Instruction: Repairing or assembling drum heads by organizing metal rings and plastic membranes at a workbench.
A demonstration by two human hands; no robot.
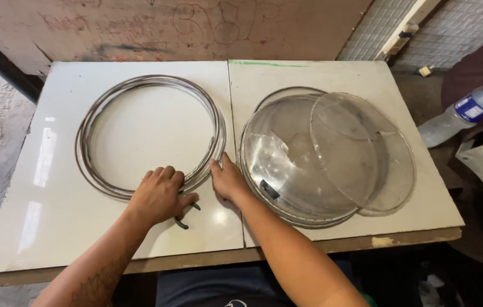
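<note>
Head view: your left hand [159, 196] rests knuckles-up on the near arc of the stack of metal rings [150, 136], fingers curled down over the wire. The grip reads as narrow and closed around the ring ends, though the fingertips themselves are hidden beneath the hand, so you cannot confirm how many strands are pinched. Two short dark wire ends [187, 216] project from under the hand toward you and to the right.

Your right hand [227, 179] lies flat and open, fingers extended together, its fingertips touching the near-right outer edge of the same ring stack. It holds nothing.

The ring stack lies flat on the left white board [42, 170], extending away from both hands toward the far edge. Being round, it has no long axis; the contact zone is its nearest arc, directly under your left hand and just left of your right. Both hands are at the rings; the left is the one over the loose ends.

To the right of your right hand, on the right white board [423, 187], lies a pile of clear domed plastic discs [298, 159], with one disc [361, 150] shifted right, overlapping the others. The right forearm passes just beside the pile's near-left rim. A plastic water bottle [463, 113] lies well apart, off the board's right side.
</note>
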